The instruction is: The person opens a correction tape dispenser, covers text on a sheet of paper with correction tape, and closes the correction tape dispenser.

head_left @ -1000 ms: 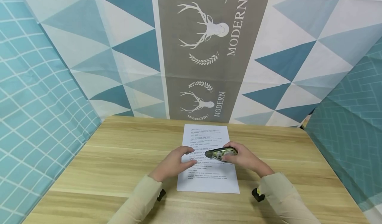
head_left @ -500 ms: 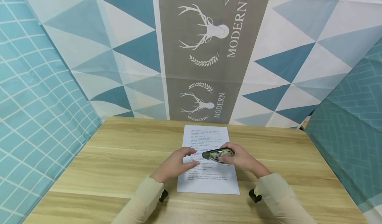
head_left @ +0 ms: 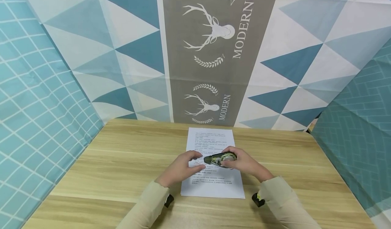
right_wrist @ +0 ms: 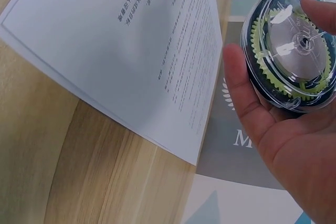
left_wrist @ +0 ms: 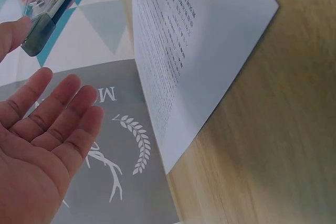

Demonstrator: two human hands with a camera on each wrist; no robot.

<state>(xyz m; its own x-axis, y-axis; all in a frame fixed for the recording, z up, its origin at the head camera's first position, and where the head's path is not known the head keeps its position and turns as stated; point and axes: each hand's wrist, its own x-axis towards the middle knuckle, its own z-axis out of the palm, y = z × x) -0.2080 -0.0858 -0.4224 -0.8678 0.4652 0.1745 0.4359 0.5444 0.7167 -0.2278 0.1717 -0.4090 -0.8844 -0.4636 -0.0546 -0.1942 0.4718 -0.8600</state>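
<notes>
My right hand holds a correction tape above the paper, its narrow dark end turned toward the left hand. Through the clear case in the right wrist view, a green toothed wheel and a pale spool show. My left hand hovers over the left side of the paper, thumb and fingers spread apart. Its fingertips are close to the dark cap of the tape, with nothing between them. Beneath both hands lie printed sheets of paper, stacked with edges slightly offset.
The wooden table extends to both sides of the paper. Behind it hangs a patterned cloth with deer heads and triangles. Tile-patterned sheets close off the left and right sides. Black wrist-worn devices sit under the sleeves.
The right hand has moved left with the correction tape, bringing its dark end closer to the left hand. The left hand has shifted slightly right. The paper lies as before.
</notes>
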